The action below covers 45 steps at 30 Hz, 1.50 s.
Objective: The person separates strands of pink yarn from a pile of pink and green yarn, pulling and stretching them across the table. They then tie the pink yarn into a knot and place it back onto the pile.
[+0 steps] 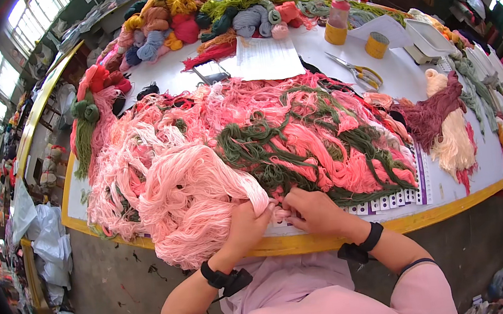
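Left hand: was grasping the narrowed end of the pale pink skein.
Right hand: had its fingers curled in at that same end; whether they pinched strands could not be told.
Skein's place: spread toward 10 o'clock from the hands, its lower part drooping over the table's yellow edge.
Other yarn: dark green strands lay at 12 o'clock, maroon skein at 2.
Tools: yellow-handled scissors lay at 1 o'clock.
Paper: white sheet at 12.
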Motion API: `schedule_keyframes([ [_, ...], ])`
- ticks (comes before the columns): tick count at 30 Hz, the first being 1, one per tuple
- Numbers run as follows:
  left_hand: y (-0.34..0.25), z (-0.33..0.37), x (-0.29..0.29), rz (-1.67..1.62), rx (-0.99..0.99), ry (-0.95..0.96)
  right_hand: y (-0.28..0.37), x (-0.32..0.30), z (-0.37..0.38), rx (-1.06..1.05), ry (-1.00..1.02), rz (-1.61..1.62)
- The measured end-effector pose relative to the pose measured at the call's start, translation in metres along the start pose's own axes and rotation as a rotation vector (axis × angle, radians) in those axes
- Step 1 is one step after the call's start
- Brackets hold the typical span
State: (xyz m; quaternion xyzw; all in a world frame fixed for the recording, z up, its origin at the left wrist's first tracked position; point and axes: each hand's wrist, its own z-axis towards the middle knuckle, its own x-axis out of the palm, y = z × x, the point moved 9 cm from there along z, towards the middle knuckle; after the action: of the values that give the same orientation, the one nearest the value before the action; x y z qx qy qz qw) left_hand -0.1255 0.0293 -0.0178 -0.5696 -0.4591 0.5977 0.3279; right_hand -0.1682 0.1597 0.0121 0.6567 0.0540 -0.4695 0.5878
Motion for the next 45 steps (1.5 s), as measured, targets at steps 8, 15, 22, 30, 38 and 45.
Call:
schedule_keyframes([
  [8,0.003,-0.005,0.009,0.105,0.036,0.168,0.001,-0.004,0.001,0.072,0.028,0.248],
  [15,0.003,-0.004,0.013,0.152,-0.003,0.26,-0.011,-0.004,-0.006,0.069,-0.02,0.397],
  [22,0.003,0.0,0.014,0.143,-0.233,0.484,-0.017,0.002,0.001,0.039,0.035,0.24],
  [30,0.018,0.01,-0.19,-1.242,-0.262,0.191,-0.037,0.004,0.003,0.114,0.157,0.41],
  [38,-0.06,0.064,-0.419,-0.822,0.184,-0.571,-0.038,0.003,0.003,0.284,0.246,1.19],
  [45,-0.073,0.022,-0.069,-0.926,-0.111,0.206,-0.039,0.003,-0.008,0.238,0.147,1.206],
])
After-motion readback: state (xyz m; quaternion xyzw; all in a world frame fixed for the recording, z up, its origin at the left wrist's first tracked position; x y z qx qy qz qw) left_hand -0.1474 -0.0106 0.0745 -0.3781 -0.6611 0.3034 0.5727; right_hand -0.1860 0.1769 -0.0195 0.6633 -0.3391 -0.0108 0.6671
